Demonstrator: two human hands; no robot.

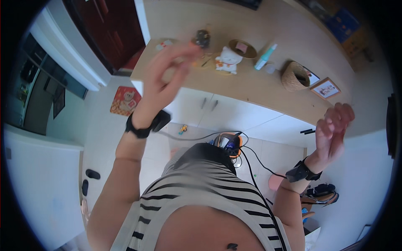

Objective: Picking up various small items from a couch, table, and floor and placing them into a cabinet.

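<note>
My left hand is raised over the left end of a long wooden-topped cabinet, blurred by motion. Its thumb and fingers are apart, and nothing shows between them. Just beyond the fingertips is a small dark ornament; whether they touch it is unclear. A white lucky cat figurine sits to the right of this hand. Near the cabinet's right end, my right hand is held up with its fingers curled in, and I see nothing in it. Black straps with small boxes circle both wrists.
Along the cabinet top stand a round brown tray, a teal-and-white bottle, a woven basket and a framed picture. Black cables hang by my body. A red mat and dark slippers lie on the floor.
</note>
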